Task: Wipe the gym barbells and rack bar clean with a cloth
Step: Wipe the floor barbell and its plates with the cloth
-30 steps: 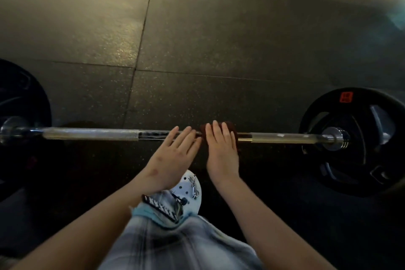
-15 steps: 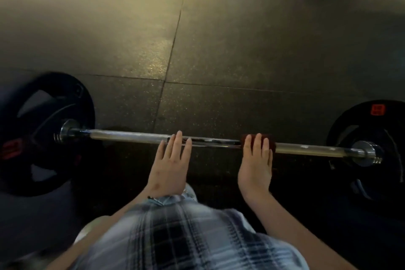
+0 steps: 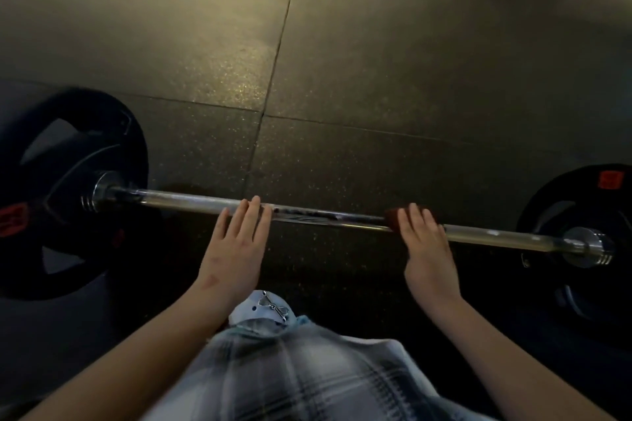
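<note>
Pressing the cloth (image 3: 393, 215) onto the barbell (image 3: 325, 216) — nothing gripped.
My left hand (image 3: 236, 249) lies flat left of centre, my right hand (image 3: 427, 249) flat over the cloth further right; a push could roll the barbell away and shed the cloth.

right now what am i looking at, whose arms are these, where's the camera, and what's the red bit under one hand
There is no machine here. All the pictures come from one camera worn on a person's head and looking down, so the arms are that person's own. A barbell lies on a dark rubber floor, with a black left plate and right plate on its ends. The left hand rests on the bar with straight fingers. The right hand presses a dark red cloth onto the bar, fingers laid over it, to wipe it. At the bottom are plaid clothing and a pale shoe.
</note>
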